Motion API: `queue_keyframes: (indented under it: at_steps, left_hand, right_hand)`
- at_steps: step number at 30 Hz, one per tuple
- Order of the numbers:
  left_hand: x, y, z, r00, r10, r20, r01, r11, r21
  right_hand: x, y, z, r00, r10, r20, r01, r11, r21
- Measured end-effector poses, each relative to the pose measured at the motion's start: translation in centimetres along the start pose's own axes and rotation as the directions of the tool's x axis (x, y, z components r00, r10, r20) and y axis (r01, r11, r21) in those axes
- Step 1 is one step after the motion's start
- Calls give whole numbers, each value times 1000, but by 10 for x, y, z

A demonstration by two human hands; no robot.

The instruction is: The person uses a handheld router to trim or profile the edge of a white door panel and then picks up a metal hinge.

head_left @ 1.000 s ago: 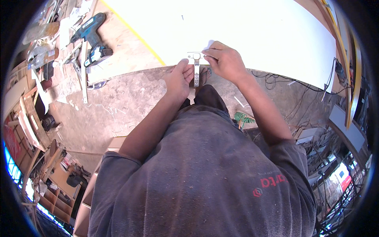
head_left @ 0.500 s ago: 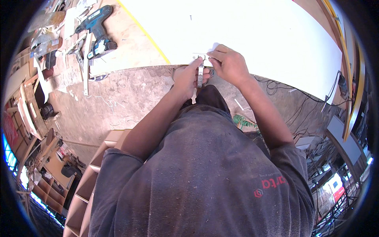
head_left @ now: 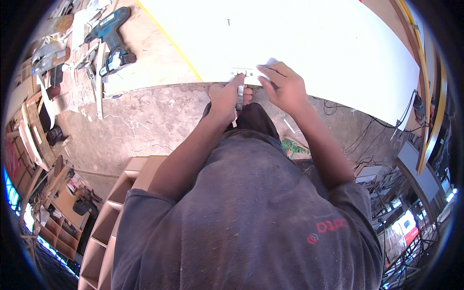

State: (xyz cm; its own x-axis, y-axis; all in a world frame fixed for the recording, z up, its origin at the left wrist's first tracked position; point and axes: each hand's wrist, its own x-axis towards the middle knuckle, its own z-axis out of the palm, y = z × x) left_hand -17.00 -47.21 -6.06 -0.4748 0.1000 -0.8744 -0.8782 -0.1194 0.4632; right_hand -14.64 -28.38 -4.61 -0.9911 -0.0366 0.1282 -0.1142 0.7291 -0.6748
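A metal cabinet hinge (head_left: pixel 240 96) sits at the near edge of the white panel (head_left: pixel 314 53). Its plate, with a screw head on either side, lies on the panel, and its arm hangs over the edge. My left hand (head_left: pixel 225 99) is closed round the hinge, thumb pressed on the plate and fingers under the panel edge. My right hand (head_left: pixel 286 87) hovers just right of the plate, thumb and forefinger apart, with nothing visible between them. Farther back on the panel lies a small screw (head_left: pixel 228 22).
A blue and black cordless drill (head_left: pixel 113 36) lies on the wooden bench at the left, beside scattered tools and scraps. Black cables (head_left: pixel 362 128) trail over the floor at the right. An open-compartment wooden shelf unit (head_left: pixel 104 227) stands at my left side.
My right hand has moved off the hinge plate to the right, its thumb and forefinger parting. The left hand stays on the hinge. The whole view has shifted slightly.
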Motion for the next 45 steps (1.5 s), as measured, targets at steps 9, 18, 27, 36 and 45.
queue_keyframes:
  at_steps: [9, 18, 27, 36, 45]
  left_hand:
    - [3, -7, 0, 998, 24, -60, -24, 1000, -5]
    - [-2, -1, 10, 992, 41, -121, -46, 998, -34]
    - [2, -2, 6, 996, 29, -80, -33, 998, -44]
    - [-2, 0, 5, 997, 37, -73, -40, 998, -42]
    - [-1, -4, 1, 997, 52, -48, -55, 997, -52]
  right_hand:
    - [-72, 50, -43, 962, 149, -228, -192, 964, -182]
    - [-17, -2, -14, 994, -66, 87, 75, 992, -106]
    - [-8, 13, 5, 981, -119, 155, 139, 982, -125]
    - [-7, 7, 5, 979, -108, 171, 135, 978, -158]
    - [-5, 7, 4, 982, -94, 163, 116, 985, -129]
